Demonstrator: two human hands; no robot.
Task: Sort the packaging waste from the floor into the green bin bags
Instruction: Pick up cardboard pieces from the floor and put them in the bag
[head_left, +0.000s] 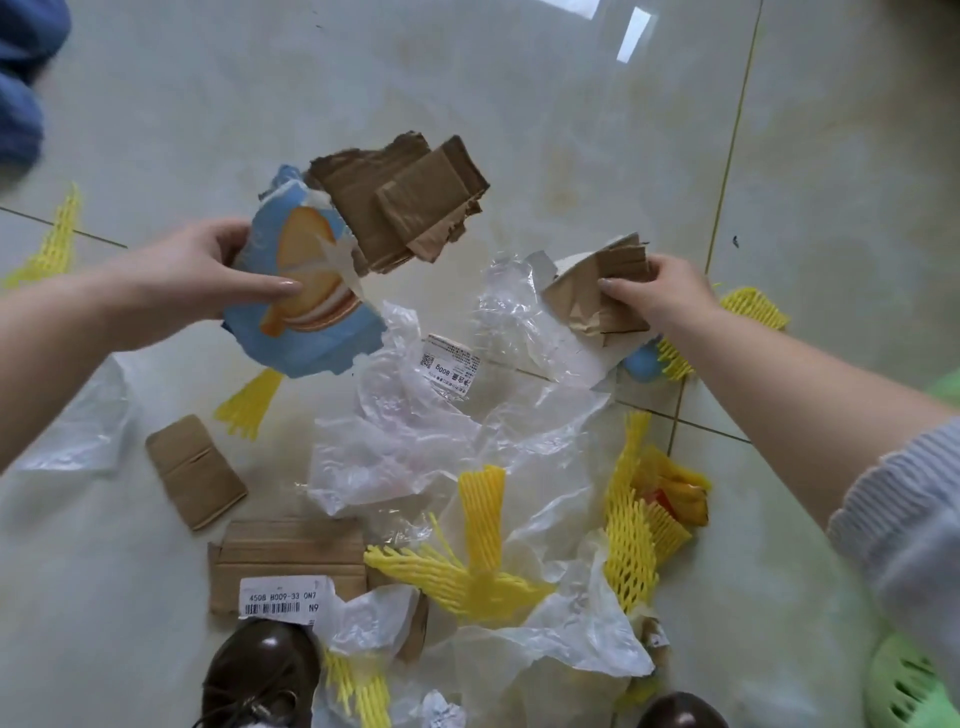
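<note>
My left hand (218, 270) holds a stack of torn card above the floor: a blue printed box piece (306, 322) in front and brown cardboard pieces (400, 202) behind it. My right hand (660, 296) grips another torn brown-and-white cardboard piece (587, 296) low over the pile. Below lie crumpled clear plastic bags (441, 441), one with a white label (449, 366), and several yellow foam fruit nets (467, 571). More cardboard lies on the floor: a small folded piece (195, 473) and a larger piece with a barcode sticker (280, 566). A green bin bag (914, 691) shows at the bottom right corner.
The floor is pale glossy tile (519, 104). My brown shoes (260, 675) stand at the pile's near edge. Yellow nets lie apart at the far left (57, 239) and far right (753, 306). A blue fabric object (26, 78) sits at the top left. A clear bag (88, 421) lies left.
</note>
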